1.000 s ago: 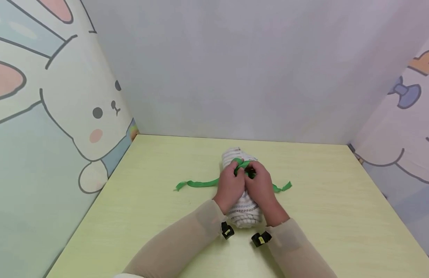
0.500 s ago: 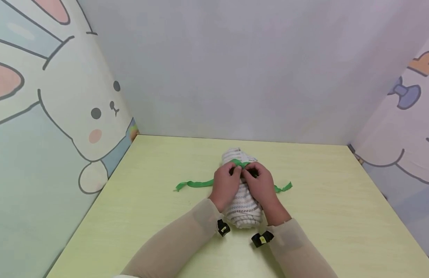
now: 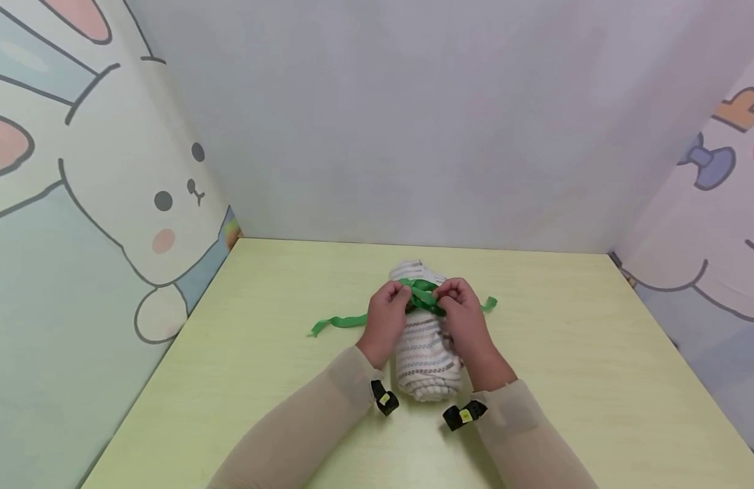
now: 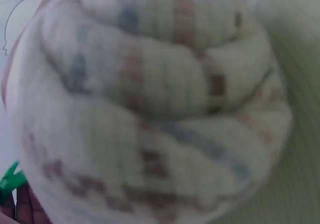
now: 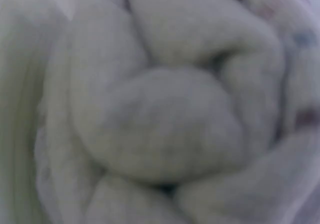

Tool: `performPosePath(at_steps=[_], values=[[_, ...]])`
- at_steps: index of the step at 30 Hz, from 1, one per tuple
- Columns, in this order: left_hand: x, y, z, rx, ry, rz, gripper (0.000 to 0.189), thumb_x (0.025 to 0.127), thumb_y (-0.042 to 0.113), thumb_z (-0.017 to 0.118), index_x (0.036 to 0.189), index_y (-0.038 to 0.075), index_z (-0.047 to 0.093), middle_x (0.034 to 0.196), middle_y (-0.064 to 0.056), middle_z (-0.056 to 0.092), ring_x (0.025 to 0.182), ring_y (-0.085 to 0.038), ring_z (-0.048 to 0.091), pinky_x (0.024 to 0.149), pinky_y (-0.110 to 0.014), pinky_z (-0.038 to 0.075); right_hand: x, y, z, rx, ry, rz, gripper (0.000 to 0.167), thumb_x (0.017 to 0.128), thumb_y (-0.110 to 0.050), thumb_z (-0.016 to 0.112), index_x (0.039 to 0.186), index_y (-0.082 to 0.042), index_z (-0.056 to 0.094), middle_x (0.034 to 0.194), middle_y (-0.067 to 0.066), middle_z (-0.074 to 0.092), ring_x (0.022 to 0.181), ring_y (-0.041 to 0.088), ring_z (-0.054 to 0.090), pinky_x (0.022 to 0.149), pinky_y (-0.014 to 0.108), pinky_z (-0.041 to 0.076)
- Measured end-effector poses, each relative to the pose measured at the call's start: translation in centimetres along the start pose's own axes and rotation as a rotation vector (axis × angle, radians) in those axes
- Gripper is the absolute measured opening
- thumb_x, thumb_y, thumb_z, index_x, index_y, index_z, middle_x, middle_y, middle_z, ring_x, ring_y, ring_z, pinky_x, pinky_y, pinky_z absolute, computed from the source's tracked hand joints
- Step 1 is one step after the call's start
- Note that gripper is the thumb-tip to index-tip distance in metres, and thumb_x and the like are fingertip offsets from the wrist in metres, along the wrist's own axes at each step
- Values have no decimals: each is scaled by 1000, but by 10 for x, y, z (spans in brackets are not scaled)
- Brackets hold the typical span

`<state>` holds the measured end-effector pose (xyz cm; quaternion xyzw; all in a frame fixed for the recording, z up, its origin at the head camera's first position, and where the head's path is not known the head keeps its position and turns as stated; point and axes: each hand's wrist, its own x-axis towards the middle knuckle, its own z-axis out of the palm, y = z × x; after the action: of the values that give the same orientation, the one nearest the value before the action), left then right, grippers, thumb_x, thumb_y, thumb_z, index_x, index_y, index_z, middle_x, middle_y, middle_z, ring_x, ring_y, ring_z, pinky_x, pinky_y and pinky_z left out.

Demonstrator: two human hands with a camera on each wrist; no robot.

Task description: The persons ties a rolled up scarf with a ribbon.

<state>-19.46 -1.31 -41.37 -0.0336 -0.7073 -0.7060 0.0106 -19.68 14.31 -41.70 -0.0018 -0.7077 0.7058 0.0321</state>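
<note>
A rolled white towel (image 3: 427, 353) with thin coloured stripes lies lengthwise on the table in the head view. Green ribbon (image 3: 422, 293) crosses over its upper part in loops. On the left side of the loops, my left hand (image 3: 386, 319) pinches the ribbon between thumb and fingers. My right hand (image 3: 465, 319) pinches it on the other side. One ribbon tail reaches out to the left, and a shorter end shows beyond my right hand. Both wrist views are filled by the towel's blurred rolled end, so the fingers' work is mostly hidden there.
The pale yellow table (image 3: 279, 292) extends around the towel. A grey-white wall (image 3: 414, 136) rises behind it, with cartoon-printed panels at the left and right. Each sleeve cuff carries a small black wrist camera (image 3: 384, 398).
My hands have moved apart, the left one leftwards, and the ribbon loops between them now show more. The right ribbon tail has been drawn in and shows shorter.
</note>
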Motion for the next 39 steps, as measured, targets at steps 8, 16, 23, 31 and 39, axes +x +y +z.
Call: performPosePath(at_steps=[8, 16, 23, 31, 39], values=[[6, 0, -4, -69, -43, -23, 27, 110, 27, 52, 101, 3, 63, 97, -6, 61, 91, -18, 59, 83, -32, 49, 3, 1, 1, -150, -149, -84, 21, 98, -6, 66, 115, 0, 56, 93, 9, 60, 86, 20, 55, 75, 24, 47], [11, 0, -3, -90, -26, -56, 29, 110, 25, 50, 100, 1, 64, 103, -7, 62, 96, -17, 62, 90, -35, 52, 5, -1, -1, -258, -166, -117, 26, 95, -21, 75, 86, -6, 55, 83, 7, 49, 79, 22, 48, 66, 27, 41], [13, 0, -12, -76, -73, -83, 33, 110, 31, 47, 93, 6, 61, 83, -3, 51, 75, -17, 47, 71, -31, 41, 6, -8, -5, -82, -156, -19, 35, 97, -14, 72, 80, -6, 42, 77, 4, 39, 75, 20, 47, 67, 28, 43], [17, 1, -19, -128, -99, -97, 34, 101, 29, 68, 82, 10, 47, 83, -1, 48, 85, -16, 51, 77, -31, 44, 7, -11, -7, 24, -117, -31, 28, 106, -11, 59, 87, -2, 40, 89, 9, 47, 92, 24, 54, 81, 31, 48], [19, 6, -28, -125, -83, -112, 26, 102, 17, 62, 82, 8, 47, 92, -5, 55, 94, -18, 54, 90, -40, 46, 6, -14, -12, 202, -92, -50, 29, 113, -23, 45, 92, -6, 33, 85, 5, 35, 82, 21, 40, 85, 37, 44]])
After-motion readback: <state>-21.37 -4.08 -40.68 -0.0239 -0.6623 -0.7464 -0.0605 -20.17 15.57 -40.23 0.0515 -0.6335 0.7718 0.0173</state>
